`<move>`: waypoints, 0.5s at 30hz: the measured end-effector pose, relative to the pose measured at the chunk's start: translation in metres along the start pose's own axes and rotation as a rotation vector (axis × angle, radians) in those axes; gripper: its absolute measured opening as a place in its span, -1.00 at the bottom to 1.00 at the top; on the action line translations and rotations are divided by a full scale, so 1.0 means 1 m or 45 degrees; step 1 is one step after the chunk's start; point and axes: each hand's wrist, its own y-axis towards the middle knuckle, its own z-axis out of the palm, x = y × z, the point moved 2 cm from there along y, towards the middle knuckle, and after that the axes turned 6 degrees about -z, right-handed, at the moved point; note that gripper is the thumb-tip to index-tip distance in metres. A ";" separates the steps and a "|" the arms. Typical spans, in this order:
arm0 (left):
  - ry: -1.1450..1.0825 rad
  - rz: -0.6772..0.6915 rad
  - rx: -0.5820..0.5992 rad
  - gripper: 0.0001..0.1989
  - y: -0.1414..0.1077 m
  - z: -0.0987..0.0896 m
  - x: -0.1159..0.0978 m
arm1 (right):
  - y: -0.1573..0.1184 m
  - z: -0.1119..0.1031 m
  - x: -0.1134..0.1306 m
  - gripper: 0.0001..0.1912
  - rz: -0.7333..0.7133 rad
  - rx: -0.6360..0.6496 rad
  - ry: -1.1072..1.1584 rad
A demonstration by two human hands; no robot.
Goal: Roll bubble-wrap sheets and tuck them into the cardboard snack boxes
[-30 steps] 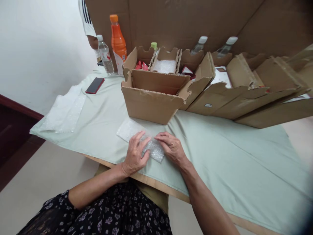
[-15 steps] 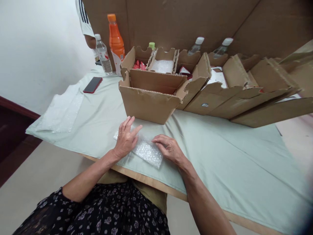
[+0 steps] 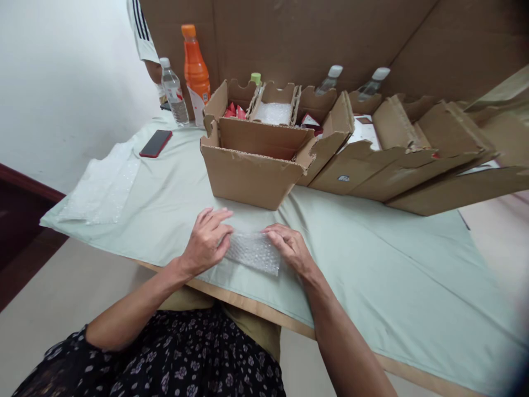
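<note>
One bit of bubble wrap (image 3: 255,255) is over the surface (image 3: 363,270), six o'clock from the front box (image 3: 246,179). The right hand (image 3: 290,248) has its grip pinching the one o'clock edge; the left hand (image 3: 205,242) is at the nine o'clock end, fingers fanned, can't tell if it's pinching. Looks like a straightening step imo, next move probably calls for a steady edge.

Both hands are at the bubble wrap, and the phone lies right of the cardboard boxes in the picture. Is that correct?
Not quite: the head view shows the phone left of the cardboard boxes. The left hand and right hand are indeed at the bubble wrap.
</note>
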 end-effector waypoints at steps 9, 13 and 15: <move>-0.193 0.256 0.934 -0.85 -0.026 -0.038 -0.051 | -0.002 -0.009 -0.016 -0.38 0.264 -0.195 0.218; -0.423 0.174 1.206 -0.89 -0.029 -0.037 -0.048 | 0.001 -0.005 -0.018 -0.64 0.289 -0.202 0.147; -0.523 0.024 1.092 -0.79 -0.024 -0.035 -0.032 | 0.002 -0.004 -0.019 -0.67 0.264 -0.221 0.142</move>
